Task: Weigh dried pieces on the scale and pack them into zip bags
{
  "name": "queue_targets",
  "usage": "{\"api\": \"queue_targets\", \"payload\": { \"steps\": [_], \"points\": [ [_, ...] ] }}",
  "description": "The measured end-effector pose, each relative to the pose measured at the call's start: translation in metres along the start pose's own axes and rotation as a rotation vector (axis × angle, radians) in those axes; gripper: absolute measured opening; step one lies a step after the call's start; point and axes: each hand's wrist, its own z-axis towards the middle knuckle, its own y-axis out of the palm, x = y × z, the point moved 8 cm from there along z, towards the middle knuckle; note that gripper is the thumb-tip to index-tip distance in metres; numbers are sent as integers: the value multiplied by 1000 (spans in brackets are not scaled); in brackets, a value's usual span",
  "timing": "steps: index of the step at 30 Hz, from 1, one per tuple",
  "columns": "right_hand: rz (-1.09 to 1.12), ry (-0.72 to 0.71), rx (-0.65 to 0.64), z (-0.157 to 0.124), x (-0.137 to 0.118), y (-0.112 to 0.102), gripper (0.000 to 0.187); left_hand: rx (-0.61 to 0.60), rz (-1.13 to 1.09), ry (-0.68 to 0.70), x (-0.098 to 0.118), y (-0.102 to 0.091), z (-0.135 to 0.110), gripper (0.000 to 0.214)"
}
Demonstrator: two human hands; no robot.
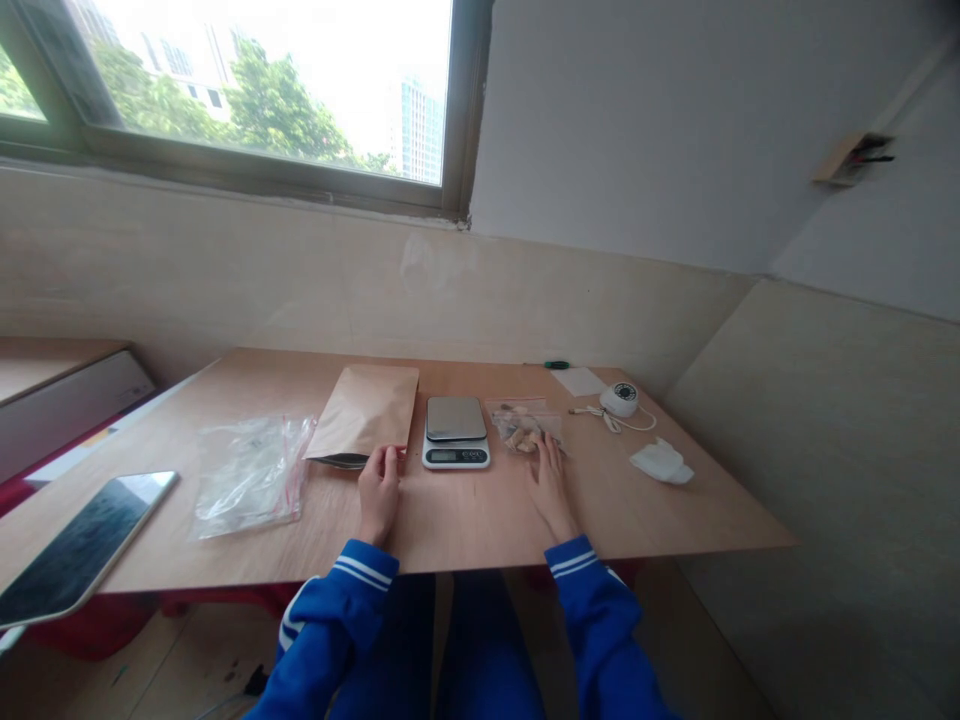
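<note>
My left hand (pixel 381 492) is closed, with curled fingers at the near right corner of a brown kraft paper pouch (pixel 369 412). The pouch lies flat, and its dark inside shows along the near edge. My right hand (pixel 551 488) rests with outstretched fingers on the near side of a clear zip bag (pixel 504 420) that contains several brownish and grey pieces, perhaps stones. Between both hands stands a white digital kitchen scale (pixel 456 432) with a bare metal plate; its display cannot be read.
Clear plastic zip bags (pixel 251 475) lie to the left, beside a large tablet (pixel 82 550). On the right are a white round device (pixel 619 400) with a cable, a crumpled white tissue (pixel 661 461), white paper (pixel 579 381) and a green-handled screwdriver (pixel 556 365). A wall borders the wooden table (pixel 465 520) behind.
</note>
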Motion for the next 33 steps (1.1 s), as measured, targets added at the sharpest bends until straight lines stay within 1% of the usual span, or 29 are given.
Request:
{"api": "queue_targets", "payload": {
  "steps": [2, 3, 4, 5, 6, 8, 10, 11, 13, 14, 16, 19, 21, 22, 24, 25, 28, 31, 33],
  "points": [
    [24, 6, 25, -1, 1, -3, 50, 213, 158, 48, 3, -20, -2, 27],
    [35, 8, 38, -1, 1, -5, 49, 292, 257, 74, 6, -27, -4, 30],
    [44, 10, 54, -1, 1, -8, 48, 342, 363, 95, 10, -34, -5, 35],
    [50, 13, 70, -1, 1, -12, 48, 360, 470, 109, 12, -38, -5, 42],
    [56, 17, 86, -1, 0, -15, 47, 347, 570, 116, 13, -41, -4, 47],
    [74, 8, 108, -4, -5, -22, 45, 283, 731, 108, 10, -49, 1, 54],
    [117, -29, 108, -9, -20, -27, 43, 209, 825, 99, 2, -58, 11, 54],
    [149, -52, 100, -12, -32, -30, 42, 185, 847, 95, -3, -64, 16, 51],
    [228, -97, 60, -22, -65, -32, 41, 152, 856, 130, -9, -72, 27, 47],
    [275, -126, 18, -27, -86, -31, 41, 145, 849, 154, -12, -75, 31, 45],
    [359, -195, -112, -38, -136, -25, 41, 157, 836, 201, -15, -79, 38, 42],
    [424, -342, -314, -51, -210, -12, 40, 190, 809, 243, -17, -82, 41, 35],
    [422, -424, -409, -54, -246, 1, 39, 214, 773, 277, -16, -82, 40, 28],
    [410, -451, -438, -55, -258, 9, 39, 232, 752, 302, -14, -82, 39, 26],
    [368, -479, -453, -54, -275, 25, 40, 261, 720, 370, -9, -82, 33, 27],
    [340, -484, -438, -53, -281, 33, 42, 269, 709, 408, -6, -80, 29, 27],
    [239, -474, -335, -50, -289, 49, 46, 250, 679, 502, 2, -76, 18, 26],
    [147, -439, -259, -49, -290, 58, 47, 262, 591, 519, 7, -80, 11, 23],
    [108, -436, -270, -52, -291, 63, 46, 300, 533, 496, 8, -85, 10, 24]
  ]
}}
